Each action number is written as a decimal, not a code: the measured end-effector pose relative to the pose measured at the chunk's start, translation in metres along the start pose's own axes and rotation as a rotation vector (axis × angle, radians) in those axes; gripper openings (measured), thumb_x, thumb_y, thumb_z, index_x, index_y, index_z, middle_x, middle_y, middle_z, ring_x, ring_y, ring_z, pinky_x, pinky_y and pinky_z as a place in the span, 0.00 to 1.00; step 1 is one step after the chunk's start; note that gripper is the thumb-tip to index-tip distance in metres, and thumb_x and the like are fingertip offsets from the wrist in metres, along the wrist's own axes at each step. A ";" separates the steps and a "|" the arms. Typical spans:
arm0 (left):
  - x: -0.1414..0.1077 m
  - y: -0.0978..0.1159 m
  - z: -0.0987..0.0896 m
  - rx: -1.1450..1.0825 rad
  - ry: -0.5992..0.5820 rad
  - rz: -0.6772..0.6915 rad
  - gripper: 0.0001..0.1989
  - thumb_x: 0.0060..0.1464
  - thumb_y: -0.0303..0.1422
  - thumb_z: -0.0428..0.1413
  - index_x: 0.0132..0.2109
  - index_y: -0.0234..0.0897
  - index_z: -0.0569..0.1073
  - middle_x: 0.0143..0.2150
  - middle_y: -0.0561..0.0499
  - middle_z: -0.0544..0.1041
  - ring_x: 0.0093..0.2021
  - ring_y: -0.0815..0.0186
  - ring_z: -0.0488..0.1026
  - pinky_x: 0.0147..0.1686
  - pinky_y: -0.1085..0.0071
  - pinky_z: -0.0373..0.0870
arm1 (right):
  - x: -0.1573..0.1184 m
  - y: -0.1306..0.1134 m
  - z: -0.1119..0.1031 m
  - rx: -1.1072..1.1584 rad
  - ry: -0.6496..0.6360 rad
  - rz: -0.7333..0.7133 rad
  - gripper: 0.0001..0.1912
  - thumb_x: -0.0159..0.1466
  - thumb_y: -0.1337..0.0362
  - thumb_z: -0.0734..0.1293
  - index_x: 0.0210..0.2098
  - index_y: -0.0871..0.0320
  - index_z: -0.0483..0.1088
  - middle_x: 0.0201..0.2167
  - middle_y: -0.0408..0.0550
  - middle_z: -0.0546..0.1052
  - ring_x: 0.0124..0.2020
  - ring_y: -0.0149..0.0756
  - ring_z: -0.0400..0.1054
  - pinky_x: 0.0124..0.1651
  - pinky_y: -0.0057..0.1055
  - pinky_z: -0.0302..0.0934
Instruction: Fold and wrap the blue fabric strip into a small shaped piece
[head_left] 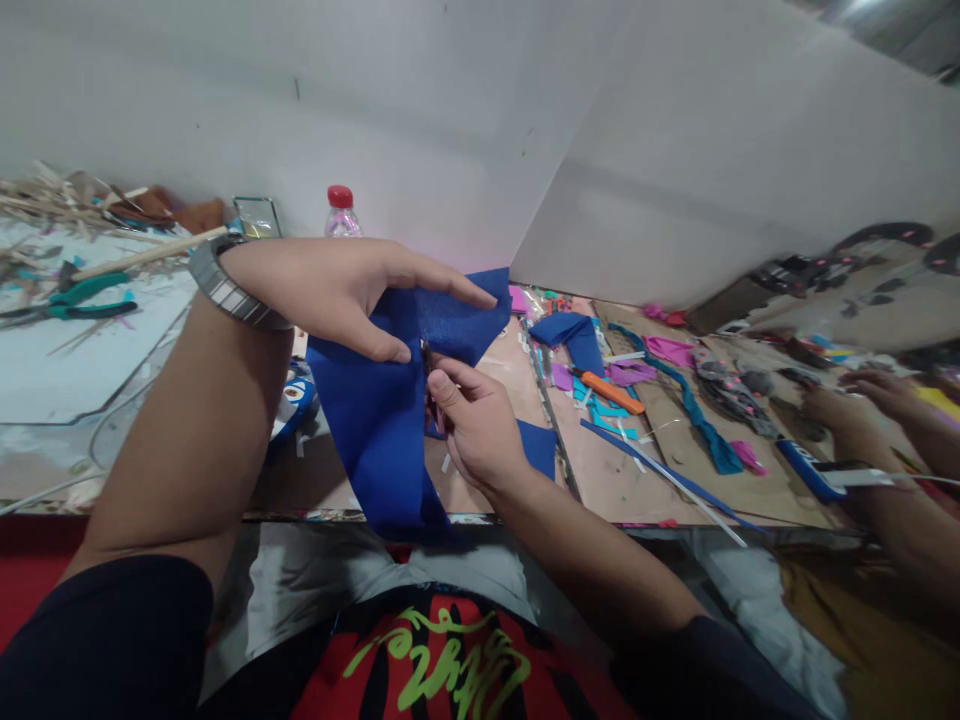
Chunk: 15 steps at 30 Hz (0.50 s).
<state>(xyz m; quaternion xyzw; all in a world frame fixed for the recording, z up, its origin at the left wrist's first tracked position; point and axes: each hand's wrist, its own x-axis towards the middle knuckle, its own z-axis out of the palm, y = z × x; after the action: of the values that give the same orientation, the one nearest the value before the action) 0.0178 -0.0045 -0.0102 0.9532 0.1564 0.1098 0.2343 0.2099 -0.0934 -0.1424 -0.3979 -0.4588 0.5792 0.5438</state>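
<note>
Left hand (352,292) splayed against blue fabric (367,420) at front of table (607,490); right hand (480,420) grips a small, mostly hidden tool (432,400) beside it; lime script on shirt (442,660), white lettering on blue device (808,468): unreadable.

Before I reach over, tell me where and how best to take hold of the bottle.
Probably by its red cap, coming from above, fingers around the cap's sides. The bottle looks upright, with its narrow round cap uncovered on top, while the left hand hides its lower part in this view and the wall rises behind.
</note>
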 end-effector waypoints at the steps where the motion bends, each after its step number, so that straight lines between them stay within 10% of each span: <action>1: 0.000 0.000 0.000 0.010 -0.009 -0.018 0.36 0.59 0.40 0.61 0.72 0.44 0.63 0.75 0.48 0.61 0.70 0.47 0.65 0.68 0.57 0.64 | 0.000 0.000 0.000 -0.011 0.000 -0.002 0.24 0.56 0.46 0.78 0.45 0.54 0.80 0.22 0.36 0.70 0.19 0.24 0.56 0.23 0.25 0.55; 15: 0.006 0.000 0.004 0.008 -0.007 -0.044 0.37 0.54 0.45 0.62 0.70 0.51 0.67 0.70 0.53 0.70 0.66 0.45 0.70 0.66 0.53 0.67 | 0.002 -0.003 0.003 -0.001 -0.015 -0.009 0.22 0.57 0.47 0.77 0.44 0.56 0.81 0.22 0.36 0.69 0.21 0.24 0.58 0.25 0.26 0.53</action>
<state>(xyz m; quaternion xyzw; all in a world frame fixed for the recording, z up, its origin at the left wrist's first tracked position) 0.0242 -0.0035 -0.0128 0.9508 0.1768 0.1006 0.2336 0.2081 -0.0916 -0.1387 -0.3917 -0.4649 0.5797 0.5426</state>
